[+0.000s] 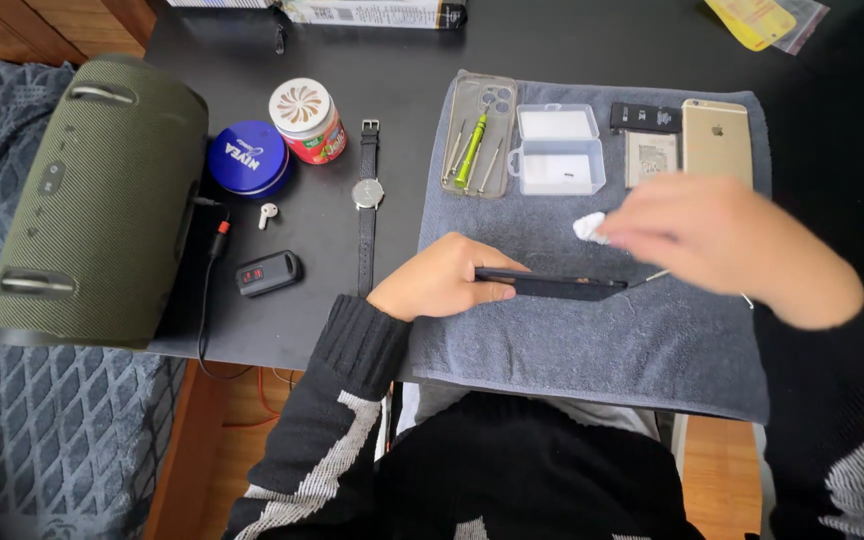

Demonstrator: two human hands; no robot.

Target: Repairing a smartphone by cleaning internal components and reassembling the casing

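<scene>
Presently left hand (442, 283) is gripping a dark phone (550, 285) edge-up on the grey towel (652, 345), phone jutting right from its grip. Right hand (722, 240), blurred, is pinching a white wad (589, 227) just above the phone.

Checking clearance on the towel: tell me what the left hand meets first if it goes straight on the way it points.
The left hand points right along the dark phone it grips; beyond that, probably the blurred right hand.
</scene>
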